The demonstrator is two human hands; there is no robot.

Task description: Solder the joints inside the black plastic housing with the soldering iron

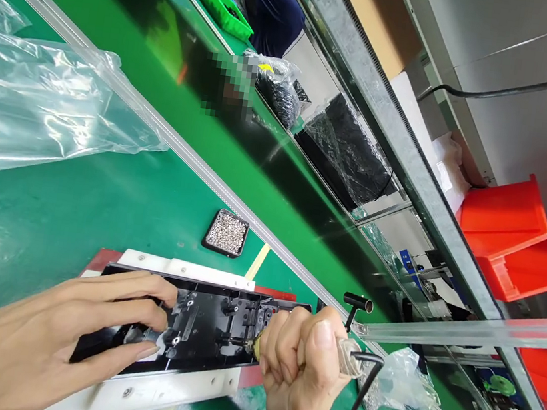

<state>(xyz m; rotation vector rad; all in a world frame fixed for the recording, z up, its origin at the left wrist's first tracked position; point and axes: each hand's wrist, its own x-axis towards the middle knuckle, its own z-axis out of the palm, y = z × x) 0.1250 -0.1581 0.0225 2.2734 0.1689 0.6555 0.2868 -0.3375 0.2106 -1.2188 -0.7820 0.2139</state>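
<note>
A long black plastic housing (205,320) with posts and ribs lies between white blocks (168,389) of a fixture on the green bench. My left hand (102,317) rests over the housing's left part, fingers spread and curved, fingertips at its inside. My right hand (304,357) is wrapped round a corded tool (348,359) with a taped grip. The tool's dark shaft (234,341) points left into the housing; its very tip is hard to make out. A black cable leaves the grip on the right.
A small black tray (226,232) of metal pieces sits behind the fixture. Clear plastic sheeting (54,109) lies at the left. A rail (197,175) crosses behind. A black holder (357,303) stands right; red bins (511,236) are farther right. A person (276,14) is at the top.
</note>
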